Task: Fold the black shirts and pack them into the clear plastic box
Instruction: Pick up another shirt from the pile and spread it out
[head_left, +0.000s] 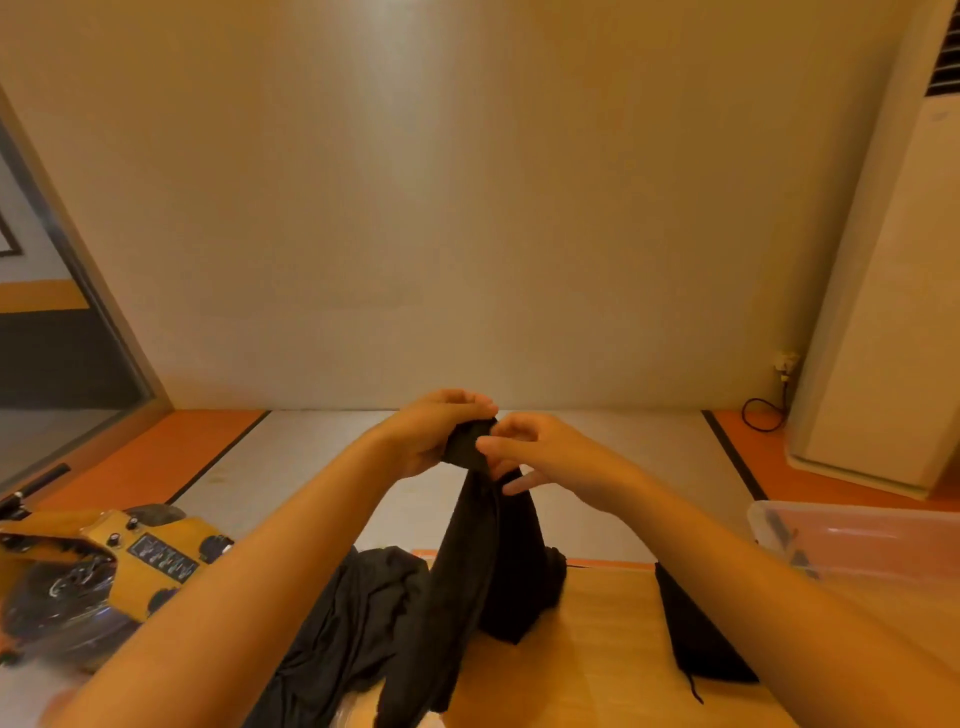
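Observation:
A black shirt (467, 566) hangs in the air above the wooden table (597, 649), its lower part trailing onto the tabletop. My left hand (431, 431) grips its bunched top edge. My right hand (550, 457) touches the same bunch with thumb and fingertips, the other fingers spread. A second black shirt (358, 618) lies crumpled on the table to the left. Another black garment (696, 634) lies under my right forearm. The clear plastic box (852, 535) stands at the right edge of the table.
A yellow machine (119, 561) with dials and a clear plastic cover sits at the left of the table. A white floor-standing air conditioner (883, 312) stands at the right by the wall, with a black cable (763, 410) on the orange floor.

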